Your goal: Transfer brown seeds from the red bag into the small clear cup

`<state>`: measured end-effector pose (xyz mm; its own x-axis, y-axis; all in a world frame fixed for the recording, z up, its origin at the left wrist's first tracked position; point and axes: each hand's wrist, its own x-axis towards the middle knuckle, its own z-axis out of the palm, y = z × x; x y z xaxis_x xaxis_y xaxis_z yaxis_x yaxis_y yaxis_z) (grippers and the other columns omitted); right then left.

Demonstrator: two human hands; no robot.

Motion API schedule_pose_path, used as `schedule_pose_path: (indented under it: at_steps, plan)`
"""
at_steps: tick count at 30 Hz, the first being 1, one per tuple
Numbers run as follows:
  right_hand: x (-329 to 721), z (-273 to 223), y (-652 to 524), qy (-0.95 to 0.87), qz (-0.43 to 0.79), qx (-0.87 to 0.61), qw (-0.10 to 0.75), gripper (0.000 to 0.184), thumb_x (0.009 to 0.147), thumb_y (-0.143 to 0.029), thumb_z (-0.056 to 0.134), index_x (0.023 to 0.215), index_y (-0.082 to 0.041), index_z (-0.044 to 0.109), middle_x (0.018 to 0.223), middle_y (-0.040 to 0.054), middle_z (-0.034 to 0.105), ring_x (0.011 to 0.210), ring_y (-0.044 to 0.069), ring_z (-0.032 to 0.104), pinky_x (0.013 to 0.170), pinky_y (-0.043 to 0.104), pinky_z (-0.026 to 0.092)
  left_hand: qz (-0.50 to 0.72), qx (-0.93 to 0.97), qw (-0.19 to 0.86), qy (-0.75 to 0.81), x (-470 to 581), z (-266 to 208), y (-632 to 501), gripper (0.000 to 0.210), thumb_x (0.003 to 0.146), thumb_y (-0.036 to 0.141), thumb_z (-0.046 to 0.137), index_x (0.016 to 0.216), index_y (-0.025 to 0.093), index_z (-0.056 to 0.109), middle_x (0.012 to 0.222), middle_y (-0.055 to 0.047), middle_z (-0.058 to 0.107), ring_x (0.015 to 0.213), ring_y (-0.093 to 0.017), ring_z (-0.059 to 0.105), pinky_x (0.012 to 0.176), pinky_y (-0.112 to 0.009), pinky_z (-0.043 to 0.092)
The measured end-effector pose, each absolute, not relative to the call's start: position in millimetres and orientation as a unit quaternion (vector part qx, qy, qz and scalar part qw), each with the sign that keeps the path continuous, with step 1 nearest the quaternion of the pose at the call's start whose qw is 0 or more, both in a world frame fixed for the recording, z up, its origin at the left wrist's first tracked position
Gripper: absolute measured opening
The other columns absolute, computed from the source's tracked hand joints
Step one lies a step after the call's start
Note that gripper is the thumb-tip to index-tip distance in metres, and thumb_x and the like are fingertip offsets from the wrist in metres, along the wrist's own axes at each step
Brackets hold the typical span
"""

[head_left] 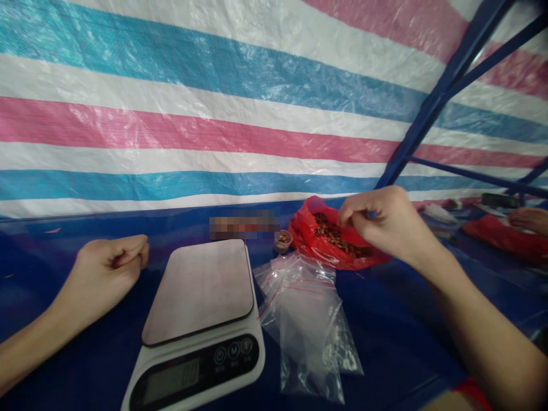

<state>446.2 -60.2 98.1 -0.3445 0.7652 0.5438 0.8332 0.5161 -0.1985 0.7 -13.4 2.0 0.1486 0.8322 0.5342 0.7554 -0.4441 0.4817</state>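
My left hand (113, 264) is closed in a loose fist at the blue table, left of a kitchen scale (197, 291); nothing shows in its fingers. The scale has a bare metal plate and a dim display that seems to read zero. Over the right side of an open red plastic bag (306, 225), my right hand (377, 220) is curled with its fingertips pressed together. Whatever it may hold is hidden. Small brown beans or nuts (331, 234) fill the bag. Between scale and bag stands a small clear cup (282, 242) with some brown pieces.
Clear zip bags (306, 319) lie in a loose pile right of the scale. A blurred-out strip (244, 225) lies behind it. At far right, another person's hand (528, 220) is by a second red bag (492, 231). Striped sheeting (192, 131) and a blue frame (436, 97) rise behind.
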Motion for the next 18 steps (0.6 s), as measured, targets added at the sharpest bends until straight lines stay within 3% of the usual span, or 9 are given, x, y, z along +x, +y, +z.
schedule_pose_path:
  at_steps: [2, 4, 7, 9, 13, 15, 18]
  plan:
    - [461, 103, -55, -0.734, -0.093, -0.541, 0.400, 0.030, 0.073, -0.005, 0.048, 0.066, -0.023, 0.070, 0.065, 0.0023, 0.071, 0.060, 0.020, 0.065, 0.061, 0.032, 0.046, 0.388, 0.758, 0.046, 0.522, 1, 2, -13, 0.021, 0.070, 0.030, 0.040, 0.053, 0.024, 0.029, 0.050, 0.003, 0.035, 0.047, -0.011, 0.036, 0.047, -0.023, 0.029]
    - [480, 105, -46, -0.679, -0.097, -0.595, 0.420, 0.030, 0.079, -0.008, 0.049, 0.070, -0.023, 0.073, 0.066, 0.0041, 0.072, 0.059, 0.021, 0.064, 0.060, 0.033, 0.046, 0.385, 0.761, 0.045, 0.520, 1, 2, -12, 0.022, 0.070, 0.030, 0.040, 0.053, 0.024, 0.029, 0.050, 0.003, 0.034, 0.047, -0.011, 0.035, 0.048, -0.023, 0.029]
    - [515, 94, -23, -0.689, -0.061, -0.667, 0.277, 0.025, 0.079, -0.010, 0.055, 0.079, -0.021, 0.077, 0.069, 0.0048, 0.073, 0.061, 0.021, 0.065, 0.062, 0.033, 0.049, 0.382, 0.759, 0.044, 0.526, 1, 3, -11, 0.022, 0.070, 0.031, 0.041, 0.053, 0.024, 0.029, 0.050, 0.003, 0.032, 0.047, -0.011, 0.034, 0.047, -0.023, 0.028]
    - [540, 80, -6, -0.709, -0.032, -0.676, 0.201, 0.028, 0.077, -0.009, 0.059, 0.094, -0.018, 0.079, 0.089, 0.0075, 0.079, 0.077, 0.023, 0.071, 0.071, 0.033, 0.053, 0.377, 0.758, 0.048, 0.530, 1, 3, -11, 0.024, 0.071, 0.033, 0.041, 0.052, 0.024, 0.030, 0.049, 0.003, 0.032, 0.046, -0.011, 0.034, 0.047, -0.023, 0.028]
    - [589, 55, 13, -0.706, 0.001, -0.694, 0.140, 0.043, 0.077, -0.009, 0.066, 0.118, -0.016, 0.075, 0.116, 0.0141, 0.077, 0.094, 0.025, 0.073, 0.079, 0.030, 0.056, 0.367, 0.755, 0.055, 0.540, -2, 2, -10, 0.027, 0.072, 0.035, 0.040, 0.049, 0.023, 0.033, 0.048, 0.002, 0.033, 0.045, -0.012, 0.037, 0.048, -0.023, 0.029]
    - [607, 49, 15, -0.660, -0.019, -0.742, 0.115, 0.046, 0.075, -0.005, 0.065, 0.118, -0.016, 0.075, 0.112, 0.0142, 0.077, 0.090, 0.025, 0.073, 0.076, 0.030, 0.054, 0.368, 0.755, 0.062, 0.540, -4, 0, -9, 0.027, 0.072, 0.035, 0.041, 0.049, 0.023, 0.035, 0.048, 0.002, 0.036, 0.046, -0.012, 0.038, 0.049, -0.023, 0.031]
    - [621, 44, 14, -0.606, -0.032, -0.789, 0.093, 0.030, 0.068, -0.002, 0.068, 0.094, -0.012, 0.077, 0.091, 0.0142, 0.077, 0.081, 0.027, 0.072, 0.071, 0.032, 0.052, 0.376, 0.750, 0.079, 0.539, -4, 0, -8, 0.028, 0.071, 0.037, 0.042, 0.048, 0.023, 0.035, 0.048, 0.002, 0.036, 0.047, -0.013, 0.038, 0.049, -0.023, 0.031]
